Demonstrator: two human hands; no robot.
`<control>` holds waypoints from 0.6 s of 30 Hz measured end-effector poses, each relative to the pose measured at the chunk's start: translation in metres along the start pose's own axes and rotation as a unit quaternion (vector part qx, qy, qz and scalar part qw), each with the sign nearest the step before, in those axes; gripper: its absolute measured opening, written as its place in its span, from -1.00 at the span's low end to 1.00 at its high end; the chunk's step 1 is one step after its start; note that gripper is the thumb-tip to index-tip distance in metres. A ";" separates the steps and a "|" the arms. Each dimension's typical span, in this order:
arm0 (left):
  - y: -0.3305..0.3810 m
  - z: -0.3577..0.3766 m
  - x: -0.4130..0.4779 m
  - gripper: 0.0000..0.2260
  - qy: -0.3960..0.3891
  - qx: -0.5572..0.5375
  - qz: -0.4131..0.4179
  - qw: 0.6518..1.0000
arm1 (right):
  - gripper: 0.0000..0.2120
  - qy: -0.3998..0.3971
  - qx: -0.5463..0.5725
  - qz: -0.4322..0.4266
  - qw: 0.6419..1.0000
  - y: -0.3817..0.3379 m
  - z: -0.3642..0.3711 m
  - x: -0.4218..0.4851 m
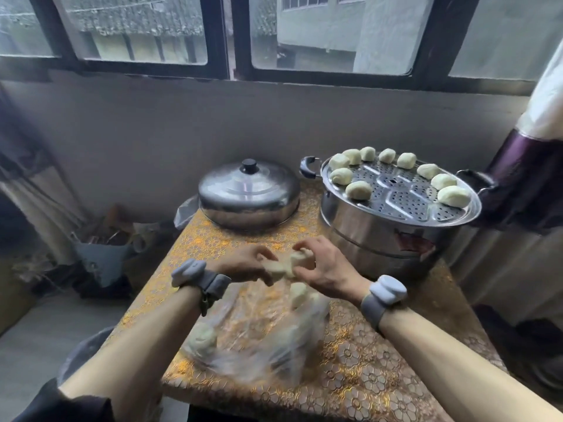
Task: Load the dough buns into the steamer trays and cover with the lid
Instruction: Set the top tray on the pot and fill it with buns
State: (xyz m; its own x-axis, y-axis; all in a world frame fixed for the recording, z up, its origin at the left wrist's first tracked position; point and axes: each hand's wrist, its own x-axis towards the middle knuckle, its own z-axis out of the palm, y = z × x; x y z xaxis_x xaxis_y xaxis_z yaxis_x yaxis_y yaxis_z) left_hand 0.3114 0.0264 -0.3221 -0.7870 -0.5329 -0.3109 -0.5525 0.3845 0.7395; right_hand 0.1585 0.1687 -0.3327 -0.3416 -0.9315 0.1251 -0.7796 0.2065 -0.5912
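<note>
Gold-patterned table (380,345): L hand (243,264), R hand (324,268) pinch dough bun (294,263).

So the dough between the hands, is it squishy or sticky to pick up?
Probably soft: the dough looks stretched between the left hand and right hand. Likely a bit sticky, since two lumps seem joined. Unlikely to roll: the buns on the steamer tray sit settled, spaced apart.

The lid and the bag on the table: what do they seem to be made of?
The lid looks like polished metal, probably stainless steel: it reflects light. The bag seems thin clear plastic: the tablecloth shows through its wrinkles.
</note>
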 end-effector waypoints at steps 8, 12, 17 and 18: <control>0.109 0.009 0.041 -0.58 0.127 -0.158 0.123 0.972 | -0.62 0.278 0.071 0.085 0.954 0.035 -0.109 -0.008; 0.160 0.028 0.063 -0.61 0.153 -0.091 0.181 0.967 | -0.66 0.372 0.035 0.138 0.917 0.078 -0.155 -0.007; 0.204 0.058 0.089 -0.65 0.220 0.007 0.213 0.952 | -0.59 0.388 -0.013 0.187 0.902 0.119 -0.180 -0.011; 0.209 0.065 0.096 -0.64 0.222 0.031 0.216 0.950 | -0.58 0.381 -0.023 0.199 0.903 0.126 -0.182 -0.013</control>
State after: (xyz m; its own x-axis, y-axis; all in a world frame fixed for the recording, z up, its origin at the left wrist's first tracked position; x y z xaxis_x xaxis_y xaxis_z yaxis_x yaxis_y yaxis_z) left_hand 0.1020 0.1050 -0.2363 -0.7577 -0.5755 0.3075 -0.2296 0.6763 0.6999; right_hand -0.0304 0.2613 -0.2638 -0.8474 -0.3088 0.4319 -0.5308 0.5080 -0.6784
